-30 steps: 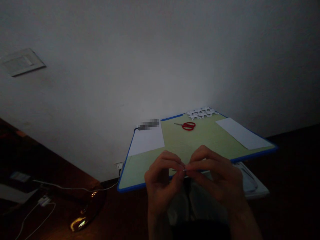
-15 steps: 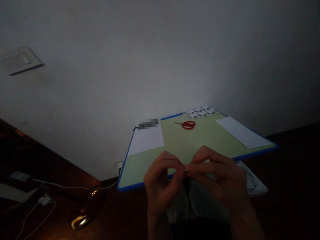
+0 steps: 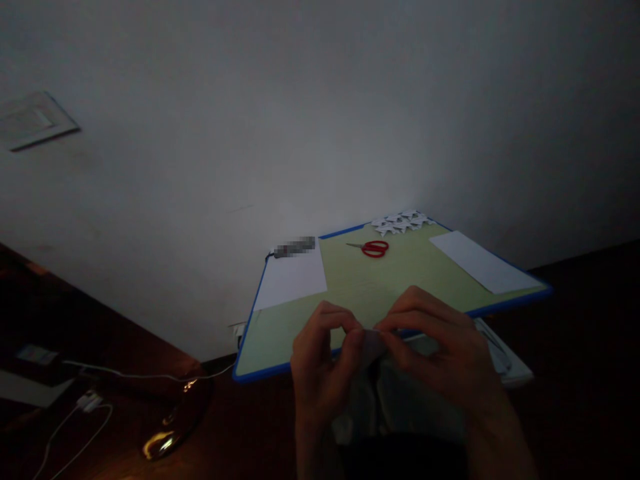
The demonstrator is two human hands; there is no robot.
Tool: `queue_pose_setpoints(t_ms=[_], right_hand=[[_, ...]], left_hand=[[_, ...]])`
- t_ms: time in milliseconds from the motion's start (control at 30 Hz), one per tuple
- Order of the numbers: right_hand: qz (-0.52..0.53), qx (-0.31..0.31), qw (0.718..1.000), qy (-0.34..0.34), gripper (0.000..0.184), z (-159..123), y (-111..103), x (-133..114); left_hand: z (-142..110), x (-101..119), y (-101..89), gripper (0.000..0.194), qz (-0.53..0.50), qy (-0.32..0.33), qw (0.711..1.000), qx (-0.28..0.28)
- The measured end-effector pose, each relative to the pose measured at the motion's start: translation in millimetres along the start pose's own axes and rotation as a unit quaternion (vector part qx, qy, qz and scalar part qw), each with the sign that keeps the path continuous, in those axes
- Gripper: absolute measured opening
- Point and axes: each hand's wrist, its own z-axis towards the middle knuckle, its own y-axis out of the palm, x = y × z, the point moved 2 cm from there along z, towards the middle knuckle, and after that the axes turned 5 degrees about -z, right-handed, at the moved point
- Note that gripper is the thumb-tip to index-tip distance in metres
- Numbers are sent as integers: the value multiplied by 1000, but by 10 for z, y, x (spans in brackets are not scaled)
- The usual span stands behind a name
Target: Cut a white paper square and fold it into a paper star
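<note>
Between my hands, just over the near edge of the table, is a small piece of white paper point(image 3: 371, 345), its exact shape hard to make out in the dim light. My left hand point(image 3: 326, 360) pinches its left side between thumb and fingers. The right side is pinched by my right hand point(image 3: 440, 343). Beyond them on the green tabletop point(image 3: 350, 287) lie red-handled scissors point(image 3: 375, 249), blades pointing left. Several folded white paper pieces point(image 3: 403, 223) sit in rows at the far edge.
A white sheet point(image 3: 293, 277) lies at the table's left with a blurred-out object point(image 3: 295, 247) on it. Another white sheet point(image 3: 485, 263) lies at the right. A white cable point(image 3: 135, 375) hangs at the left, and a wall point(image 3: 300, 120) stands behind.
The paper between my fingers has tilted, so more of its face shows instead of a thin edge. Both hands stay in nearly the same place, still pinching.
</note>
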Motion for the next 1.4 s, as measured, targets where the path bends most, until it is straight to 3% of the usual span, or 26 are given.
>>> queue_pose_setpoints(t_ms=[133, 333, 400, 500, 533, 600, 733, 967, 1200, 1400], right_hand=[[5, 9, 1000, 6, 16, -17, -75, 51], [43, 111, 992, 51, 21, -62, -165, 161], [58, 95, 990, 84, 18, -59, -125, 154], [47, 7, 992, 116, 34, -25, 5, 108], [43, -18, 992, 121, 31, -14, 53, 96], [43, -36, 990, 133, 8, -1, 133, 98], [60, 1, 982, 177, 21, -30, 193, 177], [161, 95, 954, 236, 12, -53, 140, 225], [174, 112, 950, 233, 13, -10, 173, 203], [231, 116, 928, 268, 12, -12, 246, 187]], left_hand=[[0, -16, -65, 12, -16, -1, 999, 28], [-15, -44, -172, 10, -33, -2, 994, 103], [-14, -61, -140, 10, -25, -9, 993, 115], [-15, -93, -71, 9, -20, -31, 988, 148], [-16, -102, -53, 8, -17, -41, 986, 161], [-17, -115, -29, 7, -10, -57, 983, 175], [10, -119, -7, 5, -32, -64, 985, 154], [73, -94, 28, 17, -53, -53, 993, 88], [98, -95, 44, 18, -36, -44, 995, 84], [100, -100, 102, 18, -65, -51, 993, 83]])
